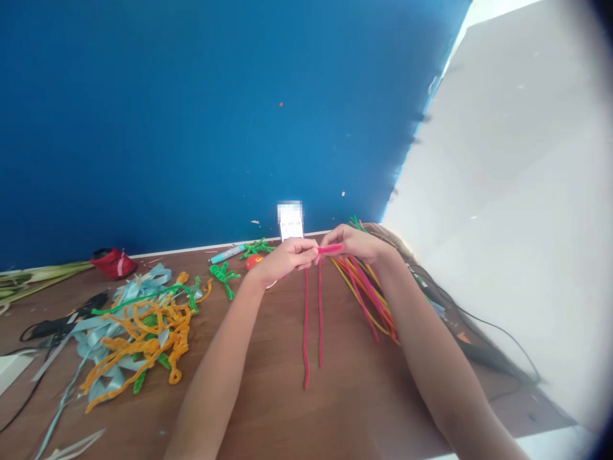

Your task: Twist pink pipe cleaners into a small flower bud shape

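Observation:
Between my two hands runs a short stretch of pink pipe cleaner (330,248), with the fingers of each hand pinching it. My left hand (290,259) grips its left end, and my right hand (353,243) closes around it from the right. Two long pink pipe-cleaner ends (306,332) hang down below the fingers toward the brown table (278,409). Whether they are one bent piece or separate ones is hidden by the fingers. Under my right wrist lies a bundle of orange, yellow and pink pipe cleaners (371,294).
A lit phone (291,220) leans on the blue wall behind my hands. Green twisted pipe cleaners (223,275) and a light-blue marker (228,253) lie left of them. Farther left are orange pipe-cleaner shapes (148,338), pale blue ribbon (98,345) and a red roll (113,262). Cables (479,327) run along the right.

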Motion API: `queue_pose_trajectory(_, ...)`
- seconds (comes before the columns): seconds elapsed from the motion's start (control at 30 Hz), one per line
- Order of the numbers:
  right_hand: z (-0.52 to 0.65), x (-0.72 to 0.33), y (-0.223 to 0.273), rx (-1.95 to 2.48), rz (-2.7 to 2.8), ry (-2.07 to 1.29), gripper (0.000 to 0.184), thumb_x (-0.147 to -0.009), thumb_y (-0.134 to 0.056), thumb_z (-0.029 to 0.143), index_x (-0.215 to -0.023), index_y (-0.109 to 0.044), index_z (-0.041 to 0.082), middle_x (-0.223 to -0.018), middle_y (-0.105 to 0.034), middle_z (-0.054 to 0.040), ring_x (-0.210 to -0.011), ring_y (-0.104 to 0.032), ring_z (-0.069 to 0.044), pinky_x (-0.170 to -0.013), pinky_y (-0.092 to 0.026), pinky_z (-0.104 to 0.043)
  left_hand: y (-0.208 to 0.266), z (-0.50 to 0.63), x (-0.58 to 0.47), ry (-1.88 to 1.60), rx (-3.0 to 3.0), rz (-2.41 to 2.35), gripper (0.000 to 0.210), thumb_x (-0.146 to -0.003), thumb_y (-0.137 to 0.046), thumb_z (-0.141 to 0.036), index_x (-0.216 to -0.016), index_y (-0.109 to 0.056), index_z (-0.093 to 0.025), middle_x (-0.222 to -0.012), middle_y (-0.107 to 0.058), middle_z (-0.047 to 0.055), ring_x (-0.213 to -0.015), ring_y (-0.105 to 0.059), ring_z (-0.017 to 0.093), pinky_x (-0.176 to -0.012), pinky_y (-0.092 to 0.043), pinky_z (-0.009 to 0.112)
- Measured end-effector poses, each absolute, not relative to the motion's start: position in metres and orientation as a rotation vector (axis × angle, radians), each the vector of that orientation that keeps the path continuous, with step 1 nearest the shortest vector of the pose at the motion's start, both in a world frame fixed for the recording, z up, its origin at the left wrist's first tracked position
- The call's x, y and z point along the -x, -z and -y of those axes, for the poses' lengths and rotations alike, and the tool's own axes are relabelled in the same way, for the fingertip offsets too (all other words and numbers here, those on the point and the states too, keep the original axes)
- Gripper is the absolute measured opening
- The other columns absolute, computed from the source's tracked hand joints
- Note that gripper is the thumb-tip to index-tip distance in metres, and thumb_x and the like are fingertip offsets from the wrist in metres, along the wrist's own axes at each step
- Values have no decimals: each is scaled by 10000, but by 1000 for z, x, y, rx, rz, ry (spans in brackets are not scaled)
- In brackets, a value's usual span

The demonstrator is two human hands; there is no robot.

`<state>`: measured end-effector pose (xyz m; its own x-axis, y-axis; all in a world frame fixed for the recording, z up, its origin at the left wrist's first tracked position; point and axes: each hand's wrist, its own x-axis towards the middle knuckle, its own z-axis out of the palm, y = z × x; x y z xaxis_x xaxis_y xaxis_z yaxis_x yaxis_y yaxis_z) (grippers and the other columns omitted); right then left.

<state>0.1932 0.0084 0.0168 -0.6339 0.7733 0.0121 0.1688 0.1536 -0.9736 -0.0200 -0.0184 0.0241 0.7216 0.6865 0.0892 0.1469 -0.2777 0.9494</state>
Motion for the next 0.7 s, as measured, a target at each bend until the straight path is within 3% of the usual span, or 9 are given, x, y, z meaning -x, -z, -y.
queue_pose_trajectory(0.13,-9,-195,-16,955,1847,-1473,199,-659,-752,319,-623,-680,137,-617,-591,-2,-619,-487,-112,-610,-347,-257,-26,19,24,-391,-2066,-786,260,-919,-453,-344,-782,-583,-165,-642,-495,-10,-603,-423,108,-567,-293,236)
queue_pose_trajectory(0.2,-10,-197,-15,1051,1721,-1469,203,-651,-745,342,-661,-698,145,-682,-631,-25,-644,-518,-128,-608,-356,-265,-21,16,26,-335,-2177,-875,273,-931,-407,-327,-813,-602,-176,-741,-583,12,-690,-505,133,-633,-355,249)
queue_pose_trajectory(0.27,-10,-198,-15,1164,1660,-1402,210,-645,-730,349,-685,-702,145,-660,-607,-18,-595,-471,-113,-558,-309,-263,-14,11,28,-324,-2202,-910,272,-944,-360,-304,-908,-603,-189,-846,-635,28,-770,-564,151,-699,-397,263)
queue_pose_trajectory(0.37,-9,-201,-19,1286,1716,-1223,213,-635,-717,348,-613,-660,145,-544,-468,30,-530,-328,-82,-524,-224,-273,-6,3,31,-400,-2105,-912,235,-945,-344,-267,-1084,-524,-209,-944,-668,29,-792,-610,148,-738,-433,272)
queue_pose_trajectory(0.53,-5,-204,-24,1328,1767,-1097,238,-673,-682,368,-588,-634,151,-514,-384,46,-527,-270,-82,-520,-194,-280,-8,1,31,-490,-2104,-934,189,-946,-349,-273,-1035,-505,-214,-902,-682,3,-645,-579,123,-668,-433,260)
queue_pose_trajectory(0.7,-9,-207,-19,1199,1852,-1159,240,-699,-675,388,-688,-708,150,-681,-618,-22,-661,-503,-138,-631,-368,-275,-12,3,30,-437,-2302,-907,240,-930,-385,-247,-924,-621,-207,-845,-684,-2,-695,-566,130,-652,-390,243)
